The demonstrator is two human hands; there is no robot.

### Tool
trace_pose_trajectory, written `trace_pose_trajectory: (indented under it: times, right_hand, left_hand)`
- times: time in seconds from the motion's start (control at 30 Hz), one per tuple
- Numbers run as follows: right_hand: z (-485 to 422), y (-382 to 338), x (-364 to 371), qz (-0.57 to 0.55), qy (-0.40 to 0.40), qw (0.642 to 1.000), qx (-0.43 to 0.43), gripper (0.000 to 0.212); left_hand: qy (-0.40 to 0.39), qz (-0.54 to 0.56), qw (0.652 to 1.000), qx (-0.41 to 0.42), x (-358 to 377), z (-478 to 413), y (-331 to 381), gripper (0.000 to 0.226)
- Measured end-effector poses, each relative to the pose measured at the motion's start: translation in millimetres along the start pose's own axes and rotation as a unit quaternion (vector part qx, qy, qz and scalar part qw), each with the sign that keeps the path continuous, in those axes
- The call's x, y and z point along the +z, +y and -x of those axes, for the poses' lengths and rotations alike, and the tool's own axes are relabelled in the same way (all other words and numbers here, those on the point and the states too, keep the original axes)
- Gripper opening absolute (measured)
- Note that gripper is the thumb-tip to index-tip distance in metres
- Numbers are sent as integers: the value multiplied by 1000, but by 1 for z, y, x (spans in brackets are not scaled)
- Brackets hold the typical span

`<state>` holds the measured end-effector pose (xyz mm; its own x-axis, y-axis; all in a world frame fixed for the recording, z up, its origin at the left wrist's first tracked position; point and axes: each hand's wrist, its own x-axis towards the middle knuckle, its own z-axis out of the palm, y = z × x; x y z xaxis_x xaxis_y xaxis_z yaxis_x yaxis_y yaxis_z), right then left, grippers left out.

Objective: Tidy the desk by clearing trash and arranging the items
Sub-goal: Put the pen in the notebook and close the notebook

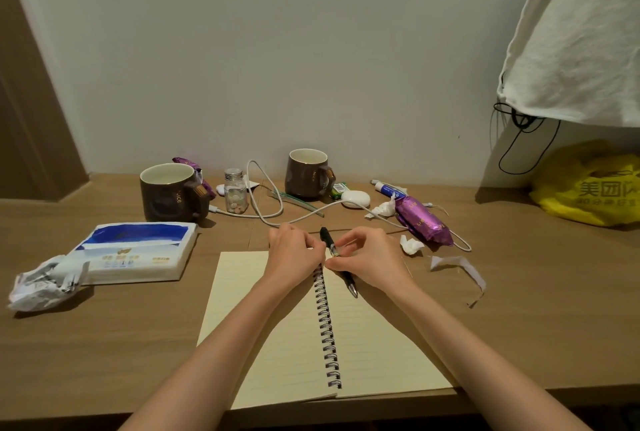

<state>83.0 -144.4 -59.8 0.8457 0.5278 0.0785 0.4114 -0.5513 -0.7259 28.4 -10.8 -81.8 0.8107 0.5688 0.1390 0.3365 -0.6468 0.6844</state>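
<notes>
An open spiral notebook [277, 333] lies flat on the wooden desk [104, 344] in front of me. A black pen [328, 240] lies across its top right corner. My right hand [367, 259] pinches the pen's middle. My left hand [292, 252] rests at the top of the spiral binding, fingers curled beside the pen; I cannot tell whether it grips anything. Crumpled paper [45, 281] sits at the left. Tissue scraps [410, 245] and a torn paper strip [457, 266] lie to the right.
A tissue pack [135, 248], two brown mugs [169, 191] [308, 172], a pill bottle [235, 191], a white cable [263, 195], a purple wrapper [422, 221], a tube [388, 188] and a yellow bag [592, 184] crowd the back. White cloth [581, 32] hangs at upper right.
</notes>
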Motion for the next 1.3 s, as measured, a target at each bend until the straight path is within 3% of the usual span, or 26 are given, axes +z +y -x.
trace_pose_trajectory:
  times: [0.3, 0.67, 0.93, 1.3]
  right_hand:
    - [2, -12, -6, 23, -98, 993, 56, 35]
    - [22, -15, -10, 46, -94, 993, 51, 33]
    - [28, -18, -6, -55, -131, 988, 65, 35]
    - [42, -18, -11, -18, -121, 992, 9, 42]
  left_hand:
    - [-11, -10, 1000, 5, -5, 1, 2, 25]
    - [-2, -9, 1000, 17, -1, 0, -2, 27]
    - [5, 81, 996, 49, -5, -5, -10, 11]
    - [-45, 103, 989, 98, -25, 12, -18, 32]
